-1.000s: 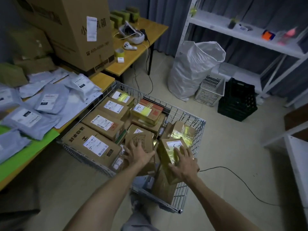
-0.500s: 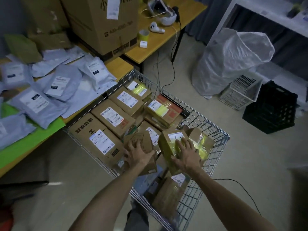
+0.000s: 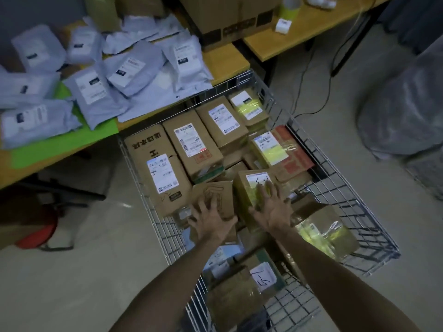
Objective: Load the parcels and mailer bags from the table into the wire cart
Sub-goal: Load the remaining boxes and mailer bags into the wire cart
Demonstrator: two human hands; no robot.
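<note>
While both hands lie flat inside the silver wire cart (image 3: 354,207), gripping nothing, the left hand (image 3: 211,219) presses spread fingers on a plain brown cardboard box (image 3: 220,188). The right hand (image 3: 271,209) does the same on a yellow-taped cardboard parcel with a white label (image 3: 242,190). What remains to load, the grey plastic mailer bags (image 3: 127,70), lies up and left of me on the tabletop (image 3: 225,61), beyond the cart's long left side, so my left hand is nearer. Since half a second ago the hands have kept to the same two boxes; my view has swung left and down.
</note>
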